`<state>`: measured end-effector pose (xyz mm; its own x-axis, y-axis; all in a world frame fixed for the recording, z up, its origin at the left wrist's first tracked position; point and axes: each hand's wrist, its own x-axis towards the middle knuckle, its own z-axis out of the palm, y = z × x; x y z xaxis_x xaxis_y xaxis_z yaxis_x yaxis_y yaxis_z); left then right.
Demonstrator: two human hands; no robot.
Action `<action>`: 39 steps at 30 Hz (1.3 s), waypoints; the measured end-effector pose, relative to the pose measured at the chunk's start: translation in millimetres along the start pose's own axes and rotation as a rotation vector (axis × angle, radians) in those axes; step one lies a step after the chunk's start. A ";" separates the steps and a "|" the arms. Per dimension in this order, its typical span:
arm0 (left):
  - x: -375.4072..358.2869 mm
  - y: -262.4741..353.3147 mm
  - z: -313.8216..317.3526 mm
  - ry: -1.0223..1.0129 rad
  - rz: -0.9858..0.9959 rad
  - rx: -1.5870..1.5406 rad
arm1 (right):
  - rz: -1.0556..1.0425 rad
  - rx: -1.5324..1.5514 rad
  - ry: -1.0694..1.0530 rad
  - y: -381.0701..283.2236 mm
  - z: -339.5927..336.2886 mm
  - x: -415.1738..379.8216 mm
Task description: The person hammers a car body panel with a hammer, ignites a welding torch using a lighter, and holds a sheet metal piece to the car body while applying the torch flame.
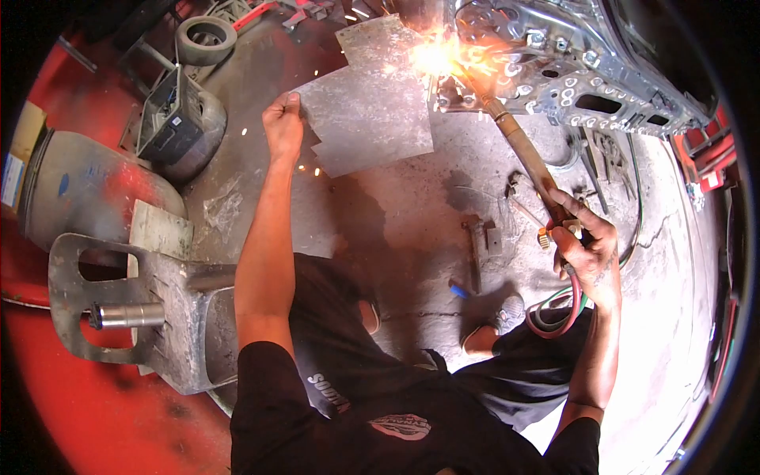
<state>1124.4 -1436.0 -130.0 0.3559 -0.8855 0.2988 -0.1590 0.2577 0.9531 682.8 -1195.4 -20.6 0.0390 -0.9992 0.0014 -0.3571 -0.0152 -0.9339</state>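
My left hand (283, 131) pinches the left edge of a grey metal sheet (372, 111) with stepped, irregular edges. In my right hand (587, 252) is a gas torch (518, 142), gripped around its valve end, with red and green hoses (571, 309) hanging below. The torch points up and left. At its tip a bright flame (437, 57) throws sparks beside the sheet's upper right edge; the glare hides the exact contact. Just behind and right of the flame stands a bare metal car body panel (554, 71) with holes and weld spots.
A worn plastic chair (170, 273) bearing a metal cylinder (127, 315) is at left. Behind it lie a large drum (95, 190), a black box (170, 115) and a tyre (206, 39). A hammer (475, 245) and a blue object (458, 290) lie on the floor near my feet.
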 end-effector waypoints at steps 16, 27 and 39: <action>0.5 -1.2 0.3 0.001 0.007 -0.023 | 0.003 0.002 0.004 1.1 0.5 0.2; 3.7 -7.5 -0.4 -0.002 0.019 -0.044 | 0.012 0.015 -0.003 0.9 0.0 0.3; 1.4 -2.6 -1.4 -0.026 0.007 -0.033 | 0.015 0.011 -0.001 1.3 -0.2 0.0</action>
<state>1126.6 -1437.3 -132.0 0.3308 -0.8932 0.3046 -0.1311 0.2761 0.9521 682.2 -1195.4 -21.7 0.0345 -0.9993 -0.0124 -0.3473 -0.0003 -0.9378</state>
